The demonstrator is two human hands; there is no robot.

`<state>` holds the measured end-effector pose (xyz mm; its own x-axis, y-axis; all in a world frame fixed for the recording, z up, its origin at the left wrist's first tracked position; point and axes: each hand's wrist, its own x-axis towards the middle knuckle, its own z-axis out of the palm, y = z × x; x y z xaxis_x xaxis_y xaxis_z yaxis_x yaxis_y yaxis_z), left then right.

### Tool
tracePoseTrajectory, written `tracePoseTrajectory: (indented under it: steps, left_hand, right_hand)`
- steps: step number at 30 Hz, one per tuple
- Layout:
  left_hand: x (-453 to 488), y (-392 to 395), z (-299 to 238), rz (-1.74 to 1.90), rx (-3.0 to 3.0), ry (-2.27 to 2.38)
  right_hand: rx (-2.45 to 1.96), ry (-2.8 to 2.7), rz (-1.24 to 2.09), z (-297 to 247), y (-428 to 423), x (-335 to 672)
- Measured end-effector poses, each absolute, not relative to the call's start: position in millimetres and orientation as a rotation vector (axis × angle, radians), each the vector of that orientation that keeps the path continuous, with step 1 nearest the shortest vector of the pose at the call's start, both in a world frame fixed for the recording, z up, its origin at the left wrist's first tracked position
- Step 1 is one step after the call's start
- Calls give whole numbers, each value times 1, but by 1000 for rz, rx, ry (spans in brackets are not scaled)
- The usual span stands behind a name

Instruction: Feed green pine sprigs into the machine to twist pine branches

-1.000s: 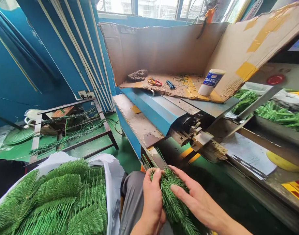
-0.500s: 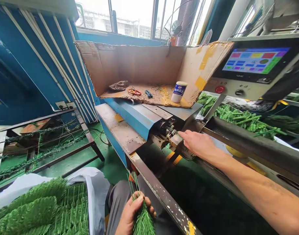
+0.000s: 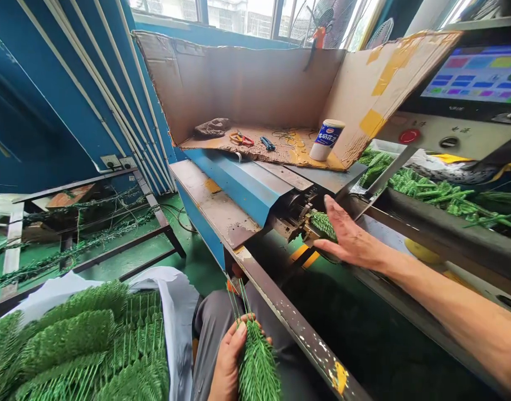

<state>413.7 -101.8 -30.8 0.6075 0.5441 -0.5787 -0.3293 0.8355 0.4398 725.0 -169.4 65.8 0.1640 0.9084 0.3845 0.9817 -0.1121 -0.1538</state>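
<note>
The left hand (image 3: pixel 229 362) is closed around a green plastic pine branch (image 3: pixel 258 370) just above the person's lap (image 3: pixel 209 328), fingers wrapped around it, with bare wire stems (image 3: pixel 235 299) sticking up past the grip. Just beyond the grip runs the chipped edge of a steel rail (image 3: pixel 299 328), and the wires stop near it. The right hand (image 3: pixel 350 239) is well ahead of the left, across the rail, fingers spread and palm down, just beside a short sprig (image 3: pixel 322 224) at the machine head (image 3: pixel 291 220). Whether it is pressing the sprig is hard to tell from this angle. Open room lies between rail and forearm, above the dark floor (image 3: pixel 342 328). Left of the grip, a white bag (image 3: pixel 175 312) holds a heap of branches (image 3: pixel 71 340).
</note>
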Motion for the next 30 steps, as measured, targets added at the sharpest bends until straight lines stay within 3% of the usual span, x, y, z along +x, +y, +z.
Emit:
tracePoseTrajectory:
  steps: [3, 7, 9, 21, 30]
  left_hand:
    - [415, -102, -15, 491, 327, 840]
    - [431, -99, 3, 604, 347, 805]
    - [441, -97, 7, 676, 401, 778]
    - [477, -123, 19, 758, 335, 678]
    - [470, -114, 28, 799, 300, 760]
  right_hand:
    - [-1994, -1589, -91, 67, -184, 673]
    - [-1836, -1313, 774, 54, -189, 592]
    - [-1744, -1250, 992, 47, -184, 567]
    - [-1902, -1089, 397, 8, -184, 521]
    - [-1648, -913, 835, 43, -197, 564]
